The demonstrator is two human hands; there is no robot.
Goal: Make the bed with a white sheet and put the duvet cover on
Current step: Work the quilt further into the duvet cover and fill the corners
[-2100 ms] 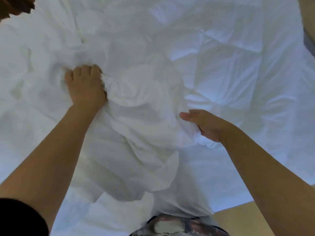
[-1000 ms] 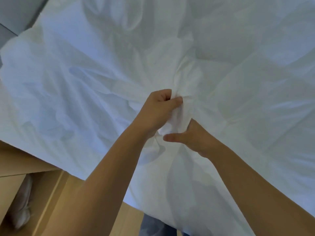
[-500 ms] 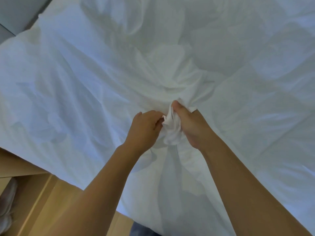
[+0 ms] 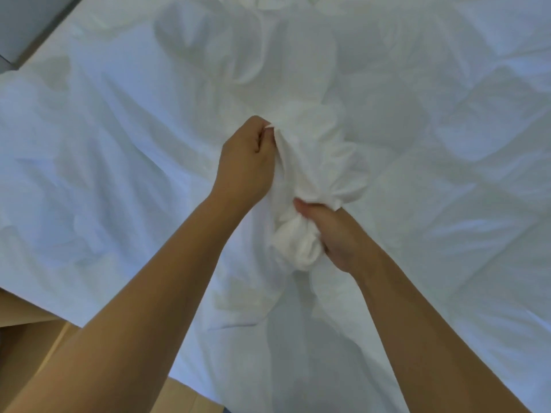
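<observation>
1. Bedding comes first: the wide, crumpled white cotton duvet cover [image 4: 119, 150] is lying spread over the whole bed. Its near edge is hanging past the pale wooden surface [image 4: 32, 332] at the lower left. A hard tug is likely to be the biggest risk, since it would be dragging the spread toward the person and off that edge. Its length seems to be running away from the person, but the far ends are out of view, so I cannot tell for sure.
2. The gathered white twist of the same cloth [image 4: 310, 174] is rising out of the middle of the spread, between the two hands. Its long axis is running near to far, and its lumpy free end is pointing back at the person. Whether a duvet corner is sitting inside it is hidden. If there isn't one, the filling may be bunching away from its corner.
3. The left hand [image 4: 244, 165] is pinching the far end of the twist between curled fingers and thumb. That thin hold is probably going to be slipping under any sharp pull.
4. The right hand [image 4: 340, 236] is clenching the near, thicker end. Pulling the two hands apart unevenly risks twisting the cloth tighter.
</observation>
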